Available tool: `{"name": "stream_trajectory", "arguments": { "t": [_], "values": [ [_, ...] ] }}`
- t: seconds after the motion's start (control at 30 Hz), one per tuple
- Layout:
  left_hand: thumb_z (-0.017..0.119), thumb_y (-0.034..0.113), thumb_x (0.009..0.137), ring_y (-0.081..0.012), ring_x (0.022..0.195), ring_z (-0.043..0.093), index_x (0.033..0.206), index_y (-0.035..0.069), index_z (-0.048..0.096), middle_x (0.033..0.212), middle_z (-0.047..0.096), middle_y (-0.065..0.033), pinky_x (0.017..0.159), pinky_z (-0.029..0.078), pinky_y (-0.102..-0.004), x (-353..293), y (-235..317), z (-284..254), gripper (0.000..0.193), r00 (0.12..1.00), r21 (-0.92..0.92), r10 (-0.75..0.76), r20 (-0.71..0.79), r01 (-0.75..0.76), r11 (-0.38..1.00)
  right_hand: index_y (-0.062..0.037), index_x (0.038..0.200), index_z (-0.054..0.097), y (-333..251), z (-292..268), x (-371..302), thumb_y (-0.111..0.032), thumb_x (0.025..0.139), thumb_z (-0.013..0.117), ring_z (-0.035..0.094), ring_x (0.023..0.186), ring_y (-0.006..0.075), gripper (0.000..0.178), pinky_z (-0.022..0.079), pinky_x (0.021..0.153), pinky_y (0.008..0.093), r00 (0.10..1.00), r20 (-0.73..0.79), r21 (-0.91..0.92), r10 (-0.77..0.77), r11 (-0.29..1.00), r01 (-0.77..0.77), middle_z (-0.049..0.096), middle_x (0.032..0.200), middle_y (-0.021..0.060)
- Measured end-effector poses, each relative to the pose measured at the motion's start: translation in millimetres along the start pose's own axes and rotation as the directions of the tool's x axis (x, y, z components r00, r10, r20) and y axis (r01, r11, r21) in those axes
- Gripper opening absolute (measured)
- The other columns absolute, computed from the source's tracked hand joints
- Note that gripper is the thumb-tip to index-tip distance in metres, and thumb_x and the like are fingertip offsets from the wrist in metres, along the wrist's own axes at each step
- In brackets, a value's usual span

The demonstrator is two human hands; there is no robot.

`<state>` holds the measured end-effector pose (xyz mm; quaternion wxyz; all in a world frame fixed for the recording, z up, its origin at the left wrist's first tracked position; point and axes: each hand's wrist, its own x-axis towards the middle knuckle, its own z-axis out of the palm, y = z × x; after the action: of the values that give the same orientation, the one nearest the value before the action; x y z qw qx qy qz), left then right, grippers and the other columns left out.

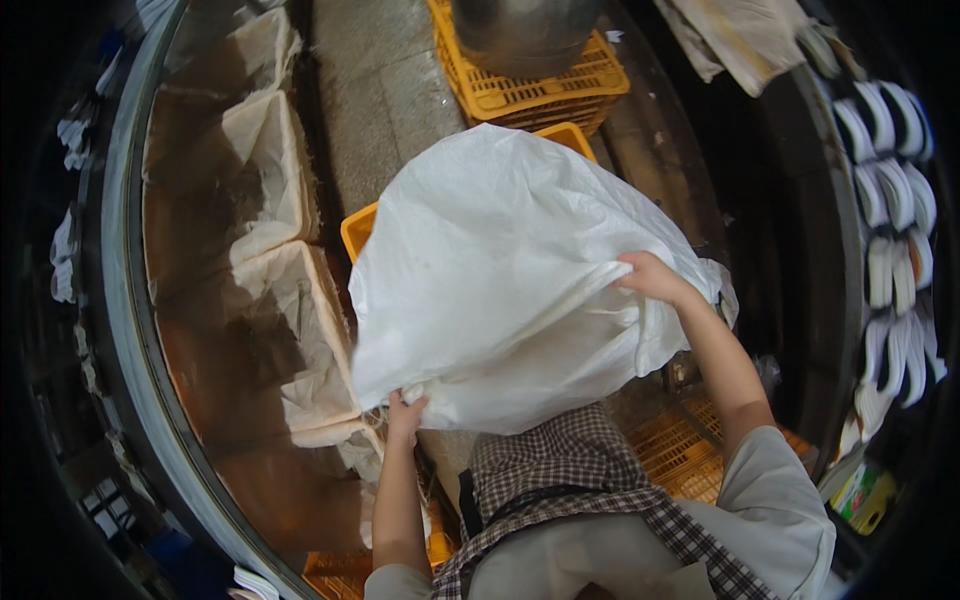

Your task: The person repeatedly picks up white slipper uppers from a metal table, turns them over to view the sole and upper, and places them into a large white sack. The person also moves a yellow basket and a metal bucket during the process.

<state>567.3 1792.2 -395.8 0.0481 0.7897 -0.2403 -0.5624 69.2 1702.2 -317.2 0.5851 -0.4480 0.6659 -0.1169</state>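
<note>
Left hand [406,416] and right hand [654,279] are clamped on a white sack [480,240] over a crate [359,232]; lined bins [287,165] edge the grey floor [372,115].

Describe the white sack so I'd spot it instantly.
Find the checked apron at the lower centre, then look just above. There the left hand and right hand hold the white sack. Unlike the rigid yellow crate beyond, it's soft and billowing.

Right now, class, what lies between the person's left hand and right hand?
The white sack spans the stretch between the left hand and right hand, as the head view shows.
</note>
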Motion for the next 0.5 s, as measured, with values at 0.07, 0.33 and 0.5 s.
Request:
{"name": "stream_trajectory", "arguments": {
  "t": [0.07, 0.33, 0.5],
  "values": [
    [0.069, 0.021, 0.078, -0.0176, 0.075, 0.053, 0.134, 0.001, 0.031, 0.091, 0.053, -0.0067, 0.065, 0.045, -0.0305, 26.5, -22.7, -2.1, 0.071, 0.996, -0.096, -0.061, 0.06, 0.067, 0.993, -0.001, 0.095, 0.065, 0.9, -9.9, 25.0, -0.014, 0.077, 0.067, 0.058, 0.082, 0.014, 0.022, 0.045, 0.076, 0.0281, 0.999, -0.025, 0.202, 0.043, 0.979, -0.037, 0.065, 0.085, 0.0057],
    [0.077, 0.016, 0.069, -0.0244, 0.073, 0.057, 0.138, 0.003, 0.018, 0.08, 0.059, -0.009, 0.073, 0.046, -0.0364, 42.6, 9.9, 48.1, 0.091, 0.785, 0.21, 0.173, -0.595, -0.056, 0.976, -0.0007, 0.097, 0.062, -24.5, -34.0, 51.1, -0.013, 0.088, 0.055, 0.056, 0.089, 0.0145, 0.017, 0.044, 0.081, 0.0278, 0.993, -0.036, 0.113, -0.113, 0.987, 0.117, 0.062, 0.092, 0.0051],
    [0.073, 0.012, 0.074, -0.023, 0.066, 0.06, 0.144, 0.009, 0.008, 0.079, 0.061, -0.0114, 0.062, 0.048, -0.0363, 88.8, 75.1, 46.5, 0.095, 0.737, 0.155, 0.383, -0.557, -0.36, 0.92, -0.0015, 0.098, 0.061, -55.9, -43.9, 100.0, -0.01, 0.089, 0.051, 0.056, 0.088, 0.0133, 0.015, 0.045, 0.08, 0.028, 0.95, -0.085, 0.02, -0.3, 0.953, 0.303, 0.062, 0.091, 0.0039]
  ]
}}
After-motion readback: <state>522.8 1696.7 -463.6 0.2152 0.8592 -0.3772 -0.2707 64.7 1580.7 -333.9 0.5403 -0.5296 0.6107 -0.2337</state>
